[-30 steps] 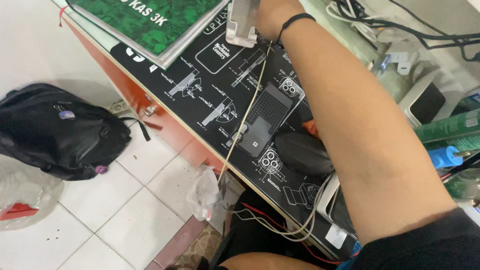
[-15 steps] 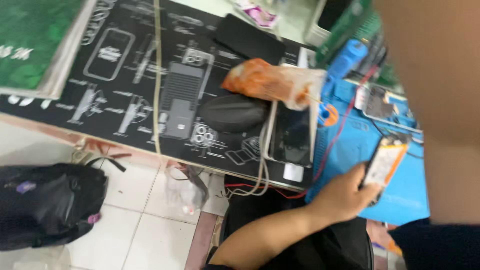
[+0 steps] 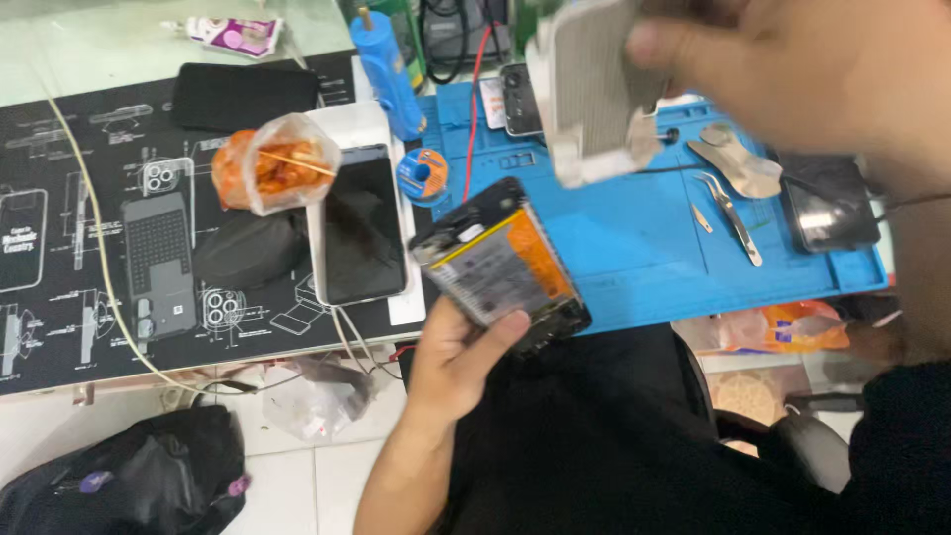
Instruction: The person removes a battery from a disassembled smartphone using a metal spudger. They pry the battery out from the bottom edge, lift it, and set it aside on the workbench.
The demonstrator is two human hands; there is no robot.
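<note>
My left hand (image 3: 458,349) grips an opened phone (image 3: 501,264) with its back off, battery and orange-edged insides showing, held just above the front edge of the blue repair mat (image 3: 634,233). My right hand (image 3: 804,69) is raised close to the camera, blurred, and holds a pale grey ribbed rectangular piece (image 3: 592,87) over the mat. Metal tweezers (image 3: 731,210) and a flat metal pry tool (image 3: 738,166) lie on the mat to the right.
A black printed desk mat (image 3: 69,248) covers the left. On it sit a dark phone on a white box (image 3: 362,233), a plastic bag of orange snacks (image 3: 269,170), a black pouch (image 3: 248,250). A blue glue bottle (image 3: 388,74), solder spool (image 3: 423,175), black backpack (image 3: 129,481) on the floor.
The camera swung right from the black mat to the blue mat. My left hand lifted the opened phone into view; my right hand brought the pale ribbed piece over the mat.
</note>
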